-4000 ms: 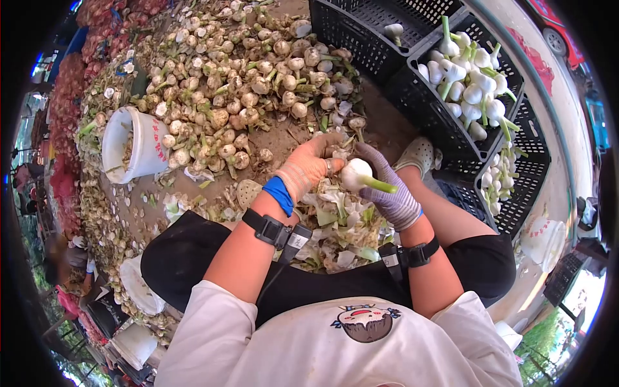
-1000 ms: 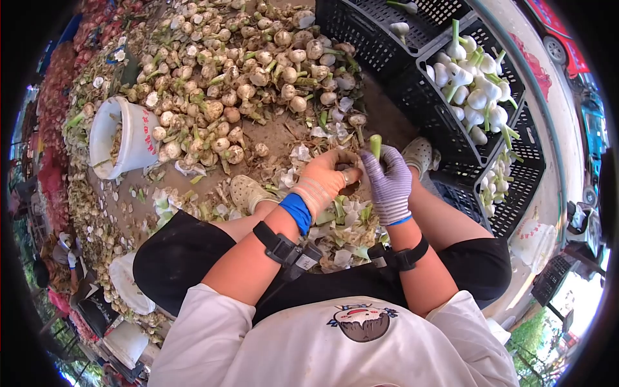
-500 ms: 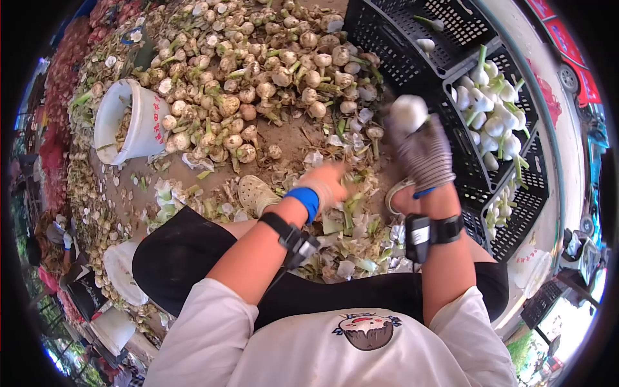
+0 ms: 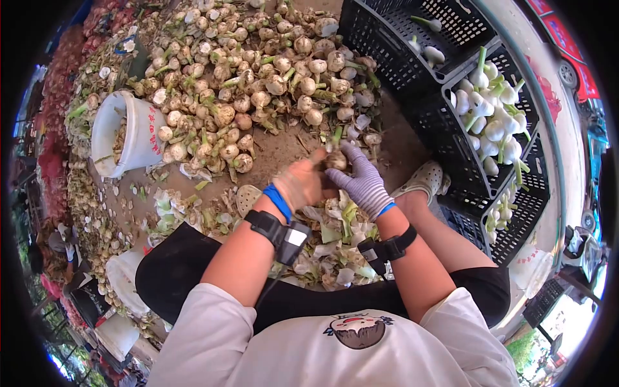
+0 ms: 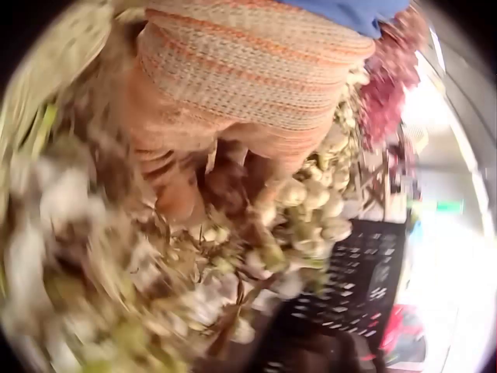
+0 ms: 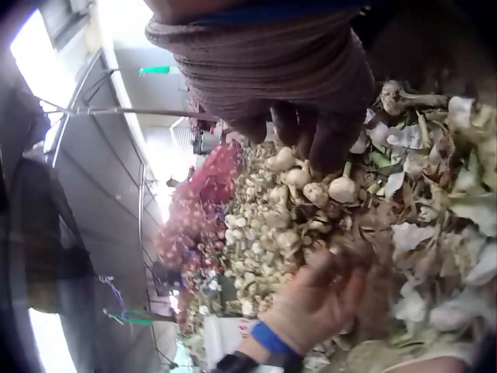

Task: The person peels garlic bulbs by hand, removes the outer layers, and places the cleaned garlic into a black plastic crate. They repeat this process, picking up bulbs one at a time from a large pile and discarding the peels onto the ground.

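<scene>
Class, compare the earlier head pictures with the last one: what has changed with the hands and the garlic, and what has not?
The peeled white bulb has left the right hand, which swung toward the black crates and came back. Both hands now hold a fresh, dirty garlic bulb; the left hand grips beside it. The garlic pile and white bucket stayed.

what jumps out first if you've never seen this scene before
The big heap of unpeeled garlic bulbs spread over the ground ahead of the person catches the eye first. At its near edge the left hand in an orange glove and the right hand in a purple striped glove meet around one dirty bulb. To the right, black crates hold clean white peeled garlic.
</scene>
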